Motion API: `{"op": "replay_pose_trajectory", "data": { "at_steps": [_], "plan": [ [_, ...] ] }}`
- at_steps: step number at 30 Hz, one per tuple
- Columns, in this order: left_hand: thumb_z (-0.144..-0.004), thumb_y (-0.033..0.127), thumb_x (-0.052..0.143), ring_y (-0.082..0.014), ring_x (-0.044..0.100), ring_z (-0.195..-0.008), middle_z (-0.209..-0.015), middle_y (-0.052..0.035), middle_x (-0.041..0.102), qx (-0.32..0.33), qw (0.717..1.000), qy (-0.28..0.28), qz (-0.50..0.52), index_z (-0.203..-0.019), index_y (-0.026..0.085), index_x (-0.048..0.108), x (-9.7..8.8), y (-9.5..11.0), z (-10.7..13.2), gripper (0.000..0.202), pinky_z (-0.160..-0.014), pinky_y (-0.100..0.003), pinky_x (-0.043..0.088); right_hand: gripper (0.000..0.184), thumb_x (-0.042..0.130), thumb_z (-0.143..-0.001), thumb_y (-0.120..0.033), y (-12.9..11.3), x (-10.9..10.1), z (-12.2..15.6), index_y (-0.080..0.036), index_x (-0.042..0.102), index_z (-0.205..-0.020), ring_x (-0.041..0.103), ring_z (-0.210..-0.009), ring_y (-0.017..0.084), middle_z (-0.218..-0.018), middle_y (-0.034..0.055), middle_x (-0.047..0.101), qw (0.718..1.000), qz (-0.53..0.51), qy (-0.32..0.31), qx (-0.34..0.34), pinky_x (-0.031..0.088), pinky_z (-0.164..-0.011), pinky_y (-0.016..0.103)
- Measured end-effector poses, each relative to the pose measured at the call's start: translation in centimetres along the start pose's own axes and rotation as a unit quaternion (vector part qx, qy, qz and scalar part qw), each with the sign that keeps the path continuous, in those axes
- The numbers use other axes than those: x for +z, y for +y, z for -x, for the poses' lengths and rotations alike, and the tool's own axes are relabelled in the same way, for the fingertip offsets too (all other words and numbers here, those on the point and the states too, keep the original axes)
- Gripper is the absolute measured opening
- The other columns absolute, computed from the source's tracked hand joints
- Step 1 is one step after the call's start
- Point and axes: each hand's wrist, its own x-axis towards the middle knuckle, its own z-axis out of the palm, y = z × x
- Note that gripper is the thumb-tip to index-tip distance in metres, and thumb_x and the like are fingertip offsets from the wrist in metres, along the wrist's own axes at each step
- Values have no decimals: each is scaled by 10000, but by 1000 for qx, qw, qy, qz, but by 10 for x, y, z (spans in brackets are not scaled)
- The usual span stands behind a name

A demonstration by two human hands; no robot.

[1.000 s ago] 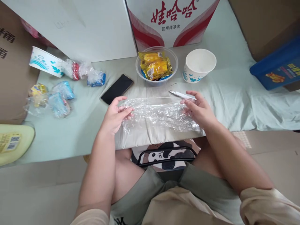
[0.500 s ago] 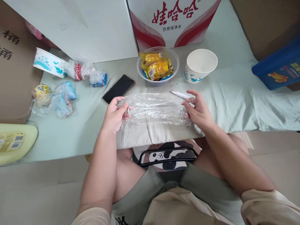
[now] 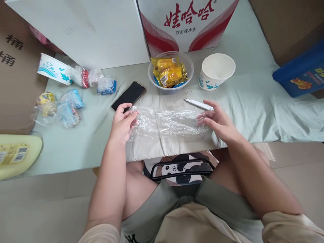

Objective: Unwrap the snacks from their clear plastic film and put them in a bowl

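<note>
A crumpled sheet of clear plastic wrap (image 3: 167,123) lies across the near edge of the pale green cloth-covered table (image 3: 81,148). My left hand (image 3: 123,123) pinches its left end, fingers curled on the film. My right hand (image 3: 215,119) pinches the right end, with its other fingers partly spread. A white pen-like tool (image 3: 198,104) lies just beyond my right hand. Behind the wrap stands a clear bowl (image 3: 188,67) holding yellow snack packets (image 3: 168,71), and a black phone (image 3: 128,96) lies beyond my left hand.
A white paper cup (image 3: 216,71) stands right of the bowl; another paper cup (image 3: 54,69) lies tipped at the far left. Wrapped snacks (image 3: 63,106) are scattered at the left. A red-and-white carton (image 3: 187,23) stands behind, a blue box (image 3: 301,72) at right, cardboard (image 3: 15,74) at left.
The wrap has been drawn in and bunched narrower along the table edge. Both hands moved slightly, the right one shifting outward along the film's end.
</note>
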Motion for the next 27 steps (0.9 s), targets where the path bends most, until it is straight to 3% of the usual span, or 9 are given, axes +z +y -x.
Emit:
{"op": "replay_pose_trajectory", "data": {
  "at_steps": [3,5,9,11,14,17,21,24,27],
  "plan": [
    [-664,184,783,-38,454,-440,-821,23,656,-12,1000,-22,12,-1029,257,559,4,3,0,435,-365,-159,304,311,658,-878,-400,-3,-7,-3,-258,660,-1155,637,-890,220,-928,53,637,982,133,110,-73,563,-845,396],
    [-647,177,789,-33,429,-437,-825,28,643,-9,999,-44,18,-1039,261,560,8,4,0,461,-359,-159,293,267,648,-882,-401,-3,-6,-6,-253,684,-1101,641,-950,246,-975,70,649,966,199,119,-114,551,-913,434],
    [-630,174,787,-34,422,-446,-822,39,619,10,997,-65,29,-1065,273,554,12,4,-1,503,-342,-155,246,469,654,-859,-347,4,5,-7,-254,624,-1318,572,-1274,339,-1344,124,619,942,284,-51,-171,464,-1099,553],
    [-620,166,780,-38,439,-455,-796,47,601,16,999,-38,31,-1048,269,553,13,2,-4,495,-351,-153,274,574,651,-828,-279,8,9,-3,-268,587,-1399,437,-1434,394,-1495,126,528,917,339,-123,-169,363,-1174,629],
    [-597,148,763,-40,457,-467,-756,55,567,19,999,10,28,-980,252,555,12,1,-7,448,-371,-147,315,675,663,-778,-224,8,7,5,-302,563,-1441,266,-1538,443,-1601,103,429,897,375,-175,-153,220,-1208,723],
    [-573,141,758,-35,434,-462,-718,58,534,10,999,-18,27,-924,236,554,13,2,-5,417,-373,-144,305,551,680,-808,-292,0,1,9,-294,624,-1356,274,-1540,439,-1574,94,474,908,327,-195,-172,188,-1210,739],
    [-566,154,769,-23,362,-424,-763,51,563,-21,988,-150,26,-939,243,549,20,8,3,442,-336,-163,225,387,622,-912,-410,-6,8,-2,-244,651,-1261,546,-1358,329,-1389,122,626,953,202,-153,-167,400,-1172,575],
    [-556,172,789,-11,318,-404,-771,54,553,-24,972,-229,41,-955,243,536,31,14,11,477,-325,-170,187,538,685,-865,-457,-4,28,-13,-219,591,-1338,617,-1256,298,-1389,145,621,969,112,-173,-138,498,-1087,498],
    [-545,194,830,-3,313,-394,-761,58,537,-33,957,-283,53,-965,244,526,39,19,17,521,-327,-167,185,706,780,-772,-448,-4,50,-19,-207,522,-1383,661,-1153,266,-1347,150,640,966,23,-234,-105,562,-973,431]
  ]
}}
